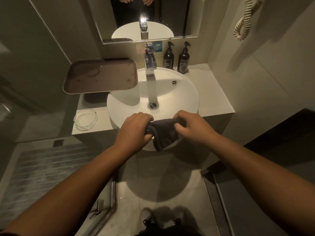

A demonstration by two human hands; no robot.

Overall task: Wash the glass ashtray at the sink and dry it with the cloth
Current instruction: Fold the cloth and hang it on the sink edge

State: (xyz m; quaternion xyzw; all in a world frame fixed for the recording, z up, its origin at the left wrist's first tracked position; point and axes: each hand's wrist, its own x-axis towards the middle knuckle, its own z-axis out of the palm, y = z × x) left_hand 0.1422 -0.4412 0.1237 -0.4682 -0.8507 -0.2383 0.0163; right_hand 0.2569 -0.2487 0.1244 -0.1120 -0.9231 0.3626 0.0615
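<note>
Hands are gripping the dark cloth (163,133) at the sink's (190,97) near rim: left hand (134,130) clenching one end, right hand (190,126) pinching the other. Glass ashtray (85,119) is sitting untouched on the counter (216,99), well left of the left hand, beside the sink.

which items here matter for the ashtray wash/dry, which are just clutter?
Job:
glass ashtray, on counter left of basin
dark cloth, held by left hand and right hand
sink
tap

Clutter:
brown tray
two pump bottles
coiled cord
</note>
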